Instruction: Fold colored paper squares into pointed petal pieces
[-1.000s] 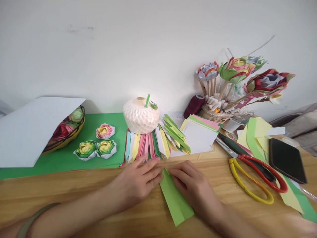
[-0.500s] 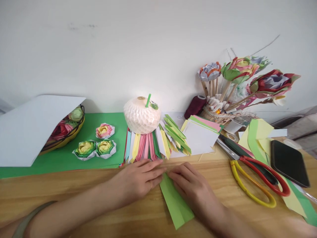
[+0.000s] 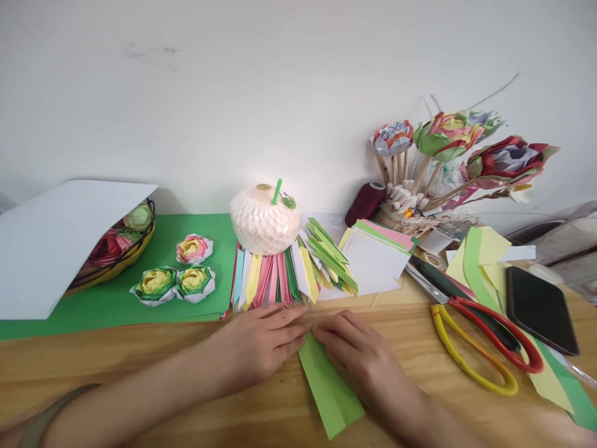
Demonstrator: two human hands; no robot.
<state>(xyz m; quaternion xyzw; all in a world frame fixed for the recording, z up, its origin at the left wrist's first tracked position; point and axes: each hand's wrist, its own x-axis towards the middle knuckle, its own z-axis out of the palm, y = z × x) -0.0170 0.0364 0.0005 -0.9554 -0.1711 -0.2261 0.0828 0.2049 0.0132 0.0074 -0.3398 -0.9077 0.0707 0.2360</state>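
A light green paper piece point(image 3: 330, 392) with a lengthwise crease lies slanted on the wooden table. Its far end is under the fingertips of both hands. My left hand point(image 3: 259, 342) lies flat from the left, fingers stretched out, their tips on the paper's upper end. From the right, my right hand point(image 3: 366, 354) has its fingers bent and pressed together at the paper's top and right edge. Just beyond the hands, folded coloured strips point(image 3: 273, 280) fan out beneath a white textured ball-shaped object point(image 3: 265, 219) with a green stem.
Green folded strips point(image 3: 329, 252) and stacked paper sheets point(image 3: 377, 255) lie behind my right hand. Scissors point(image 3: 489, 333) and a phone point(image 3: 541, 308) are at the right. Paper flowers point(image 3: 194, 281), a basket point(image 3: 112, 270) and a white sheet point(image 3: 56, 239) stand left.
The whole view has shifted slightly, with objects a little lower and further left. Both hands stay at the upper end of the green paper.
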